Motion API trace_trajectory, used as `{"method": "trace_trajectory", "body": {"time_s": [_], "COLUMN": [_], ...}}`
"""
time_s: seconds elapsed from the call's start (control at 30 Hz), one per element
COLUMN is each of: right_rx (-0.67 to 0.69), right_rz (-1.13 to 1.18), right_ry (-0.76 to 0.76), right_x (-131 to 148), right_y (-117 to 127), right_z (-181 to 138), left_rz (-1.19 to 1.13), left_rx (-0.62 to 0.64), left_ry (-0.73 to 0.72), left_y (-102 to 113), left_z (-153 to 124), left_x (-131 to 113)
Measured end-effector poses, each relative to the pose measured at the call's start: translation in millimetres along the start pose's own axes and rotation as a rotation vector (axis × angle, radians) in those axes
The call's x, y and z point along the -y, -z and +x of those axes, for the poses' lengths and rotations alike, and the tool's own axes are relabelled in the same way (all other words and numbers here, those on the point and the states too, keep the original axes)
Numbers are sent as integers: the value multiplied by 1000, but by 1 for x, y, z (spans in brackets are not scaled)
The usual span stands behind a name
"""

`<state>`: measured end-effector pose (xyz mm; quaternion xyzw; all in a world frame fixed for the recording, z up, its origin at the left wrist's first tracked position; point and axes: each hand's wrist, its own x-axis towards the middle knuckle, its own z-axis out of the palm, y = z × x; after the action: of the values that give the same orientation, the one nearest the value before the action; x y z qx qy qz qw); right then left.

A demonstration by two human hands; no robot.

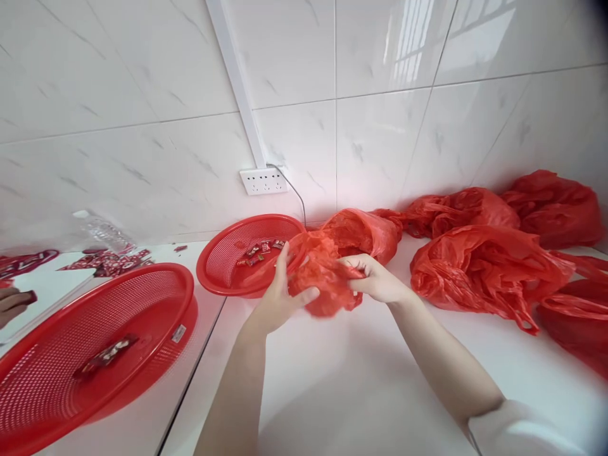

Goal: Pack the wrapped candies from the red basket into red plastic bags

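Note:
A crumpled red plastic bag (pixel 325 278) is held over the table, its thin film slightly blurred. My right hand (pixel 377 277) pinches its right side between thumb and fingers. At the left side of the bag, my left hand (pixel 280 297) has its thumb and fingers spread apart; the film lies against or just behind them. Behind my left hand stands a red perforated basket (pixel 216 253) with several small wrapped snack packets (pixel 256 253) in it. Another red bag (pixel 380 234) with a wide mouth lies just behind my right hand.
Several bunched red bags (pixel 484 272) line the table's right side. A larger red basket (pixel 183 285) with a few packets stands at left. Beyond it are loose packets (pixel 114 261), a clear plastic bottle (pixel 107 233) and another person's hand (pixel 14 304). A socket strip (pixel 263 181) is on the tiled wall.

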<state>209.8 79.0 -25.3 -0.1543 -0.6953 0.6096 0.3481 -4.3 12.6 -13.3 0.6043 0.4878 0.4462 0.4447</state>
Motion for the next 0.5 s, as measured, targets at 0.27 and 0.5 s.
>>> {"method": "trace_trajectory", "body": {"time_s": [0.27,0.5], "right_rx": [9,-394], "right_rz": [-404,-833], "right_ry": [28,-21], "right_x": [11,24], "right_y": [5,42], "right_z": [-6,-22], "left_rz": [-313,525], "left_rx": [-385,-694], "left_ry": [-8,124], "left_y": [6,58], "left_z": [14,-6], "left_x": [11,0]}}
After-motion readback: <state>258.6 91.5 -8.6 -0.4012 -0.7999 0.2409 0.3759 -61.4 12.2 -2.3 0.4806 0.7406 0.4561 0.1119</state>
